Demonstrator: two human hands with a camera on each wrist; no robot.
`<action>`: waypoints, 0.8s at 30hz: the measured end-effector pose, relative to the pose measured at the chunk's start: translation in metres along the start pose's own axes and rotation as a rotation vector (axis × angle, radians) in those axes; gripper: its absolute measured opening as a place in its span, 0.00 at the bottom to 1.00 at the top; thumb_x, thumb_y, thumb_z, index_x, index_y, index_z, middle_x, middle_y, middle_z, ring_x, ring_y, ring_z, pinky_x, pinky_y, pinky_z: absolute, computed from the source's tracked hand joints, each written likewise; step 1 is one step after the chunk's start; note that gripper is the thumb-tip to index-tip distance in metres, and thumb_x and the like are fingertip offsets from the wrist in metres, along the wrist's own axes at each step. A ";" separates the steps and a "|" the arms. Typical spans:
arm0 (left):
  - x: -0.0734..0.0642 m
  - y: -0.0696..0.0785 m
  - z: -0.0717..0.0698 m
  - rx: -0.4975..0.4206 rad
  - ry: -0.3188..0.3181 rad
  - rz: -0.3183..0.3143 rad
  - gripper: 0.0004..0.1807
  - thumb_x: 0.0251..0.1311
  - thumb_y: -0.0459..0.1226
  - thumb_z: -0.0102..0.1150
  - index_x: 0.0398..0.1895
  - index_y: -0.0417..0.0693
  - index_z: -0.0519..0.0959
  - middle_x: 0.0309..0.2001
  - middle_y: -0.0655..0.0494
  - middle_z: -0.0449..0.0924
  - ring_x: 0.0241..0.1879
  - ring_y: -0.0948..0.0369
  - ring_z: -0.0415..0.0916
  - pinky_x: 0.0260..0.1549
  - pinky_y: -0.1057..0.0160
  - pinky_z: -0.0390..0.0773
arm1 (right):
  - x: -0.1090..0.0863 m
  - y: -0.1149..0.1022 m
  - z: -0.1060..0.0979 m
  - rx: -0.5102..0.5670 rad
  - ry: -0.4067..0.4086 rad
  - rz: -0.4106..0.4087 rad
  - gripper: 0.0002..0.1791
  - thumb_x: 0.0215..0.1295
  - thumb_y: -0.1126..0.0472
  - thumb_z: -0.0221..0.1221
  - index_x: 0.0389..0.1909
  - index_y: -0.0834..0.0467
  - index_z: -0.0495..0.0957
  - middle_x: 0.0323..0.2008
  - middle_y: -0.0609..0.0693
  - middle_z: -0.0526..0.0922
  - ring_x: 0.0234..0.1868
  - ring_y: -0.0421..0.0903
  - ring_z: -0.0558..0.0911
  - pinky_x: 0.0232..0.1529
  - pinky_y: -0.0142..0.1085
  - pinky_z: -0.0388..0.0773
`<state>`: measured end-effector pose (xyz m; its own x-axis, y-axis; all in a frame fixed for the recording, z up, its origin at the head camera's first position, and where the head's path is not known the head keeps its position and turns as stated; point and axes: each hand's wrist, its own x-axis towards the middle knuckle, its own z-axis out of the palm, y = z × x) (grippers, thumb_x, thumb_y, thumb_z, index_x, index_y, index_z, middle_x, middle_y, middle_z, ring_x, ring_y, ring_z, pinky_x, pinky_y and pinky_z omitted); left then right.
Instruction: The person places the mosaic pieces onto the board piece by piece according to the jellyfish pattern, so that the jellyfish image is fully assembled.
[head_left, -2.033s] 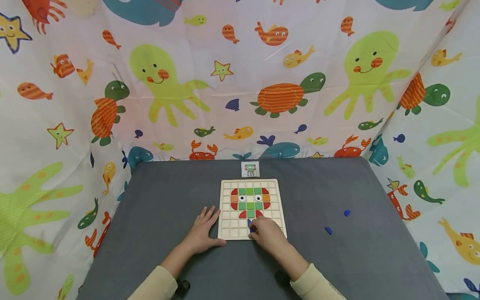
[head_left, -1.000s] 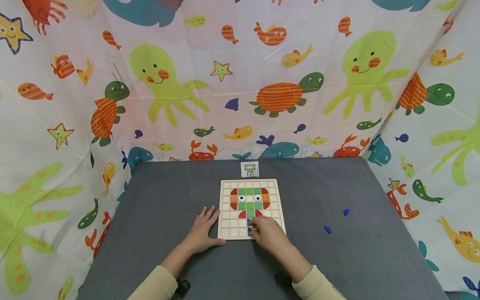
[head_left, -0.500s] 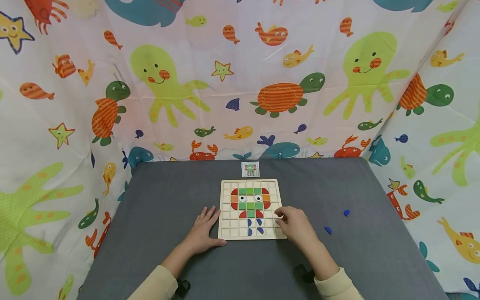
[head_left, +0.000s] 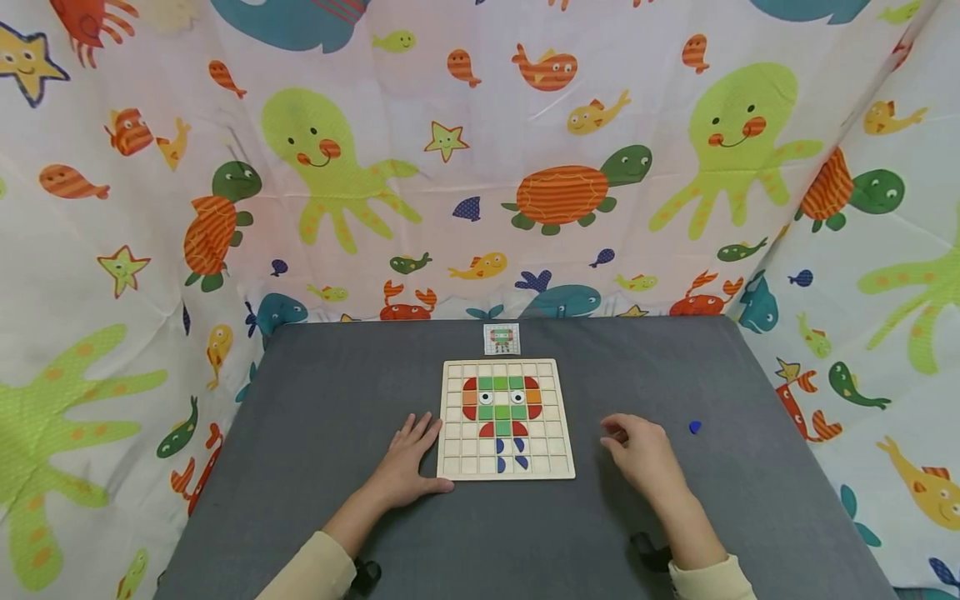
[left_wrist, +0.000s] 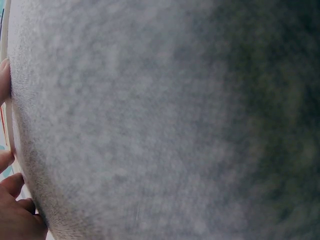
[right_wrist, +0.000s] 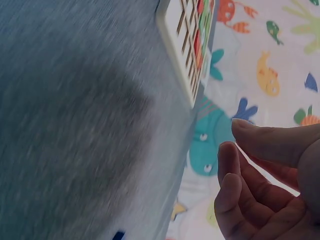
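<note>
A wooden grid board (head_left: 555, 467) lies on the grey table, bearing red, orange and green pieces, two eye pieces (head_left: 485, 398) and several blue pieces (head_left: 521, 462) lower down. My left hand (head_left: 405, 471) rests at its left side, fingers spread along the edge and thumb at the near corner. My right hand (head_left: 645, 458) is over the table to the right of the board. In the right wrist view its thumb and fingers are loosely bent with a gap and nothing between them. A blue piece (head_left: 695, 427) lies beyond it; another, seen there earlier, is hidden by the hand in the head view.
Behind the board lies a small card (head_left: 502, 339) with a printed grid figure. A curtain (head_left: 480, 183) with sea animals hangs at the back and sides of the table (head_left: 360, 367). A dark strap (head_left: 365, 575) shows at the left wrist.
My right hand has let go of a blue piece on the board, lifted off and moved right over the table. More blue pieces now show on the board. The left hand has stayed put.
</note>
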<state>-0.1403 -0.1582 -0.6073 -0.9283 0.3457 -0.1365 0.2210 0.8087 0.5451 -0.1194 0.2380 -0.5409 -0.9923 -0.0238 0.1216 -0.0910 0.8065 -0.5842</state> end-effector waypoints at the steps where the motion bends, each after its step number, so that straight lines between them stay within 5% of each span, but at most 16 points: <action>1: 0.000 0.000 0.000 0.004 -0.005 -0.006 0.61 0.46 0.60 0.76 0.81 0.53 0.55 0.82 0.48 0.47 0.81 0.43 0.36 0.75 0.36 0.47 | -0.002 0.003 -0.002 -0.002 0.003 0.006 0.13 0.59 0.68 0.70 0.46 0.63 0.85 0.39 0.56 0.88 0.36 0.51 0.86 0.38 0.47 0.84; 16: 0.001 0.004 -0.002 0.005 -0.013 -0.019 0.61 0.46 0.60 0.76 0.81 0.52 0.55 0.81 0.48 0.47 0.81 0.43 0.36 0.75 0.36 0.47 | -0.019 0.060 -0.026 -0.051 0.005 0.131 0.16 0.59 0.64 0.71 0.48 0.63 0.84 0.39 0.59 0.88 0.38 0.55 0.87 0.36 0.50 0.83; 24: -0.001 0.003 -0.001 -0.001 -0.007 -0.030 0.61 0.46 0.61 0.76 0.81 0.53 0.55 0.81 0.49 0.47 0.81 0.43 0.36 0.75 0.37 0.46 | -0.018 0.084 -0.030 -0.081 -0.118 0.219 0.21 0.59 0.60 0.72 0.51 0.65 0.82 0.43 0.63 0.86 0.40 0.56 0.85 0.40 0.53 0.81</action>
<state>-0.1393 -0.1569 -0.6046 -0.9323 0.3251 -0.1584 0.1933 0.8183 0.5413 -0.1066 0.3243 -0.5684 -0.9910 0.0917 -0.0979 0.1294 0.8445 -0.5197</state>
